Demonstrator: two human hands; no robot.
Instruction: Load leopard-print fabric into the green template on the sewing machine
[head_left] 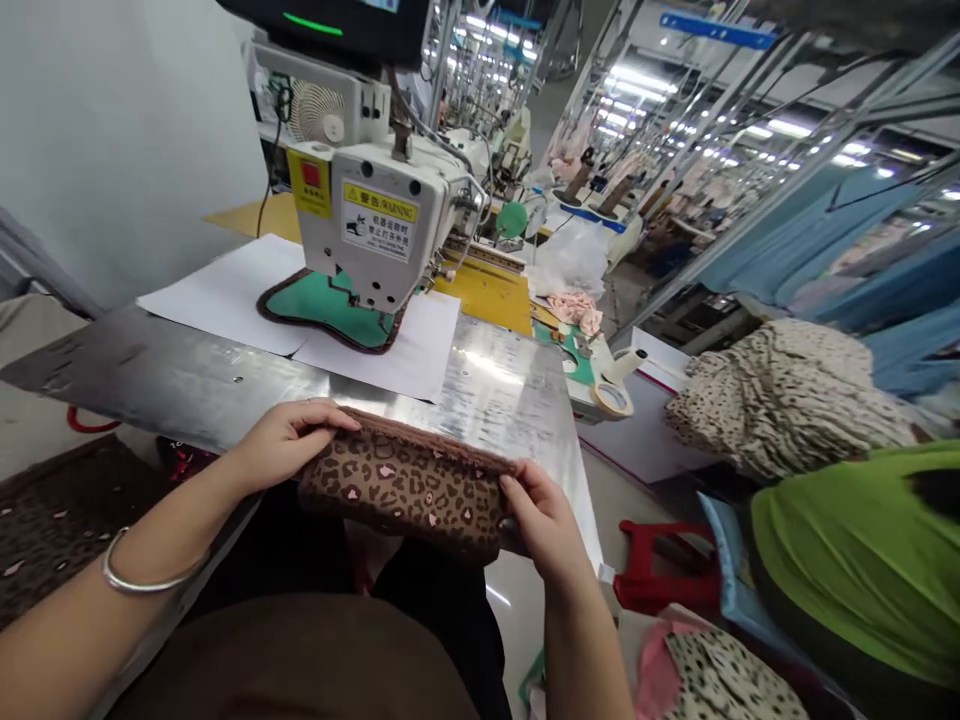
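A brown leopard-print cloth (409, 487) with pink spots and a fuzzy brown edge is stretched between my two hands at the table's front edge. Its left end is pinched by my left hand (289, 440), thumb and fingers together. At the right end my right hand (541, 510) grips the same edge. Beyond the cloth, a green piece with a dark brown border (330, 308) lies on white sheets (420, 350), partly under the head of a white sewing machine (382, 215).
The metal tabletop (502, 400) spans the middle. A tape roll (613, 398) lies at its right. Further right are a red stool (664, 565), a person in a green top (862, 560) and a heap of spotted fabric (787, 395). More leopard-print cloth (67, 530) hangs at the left.
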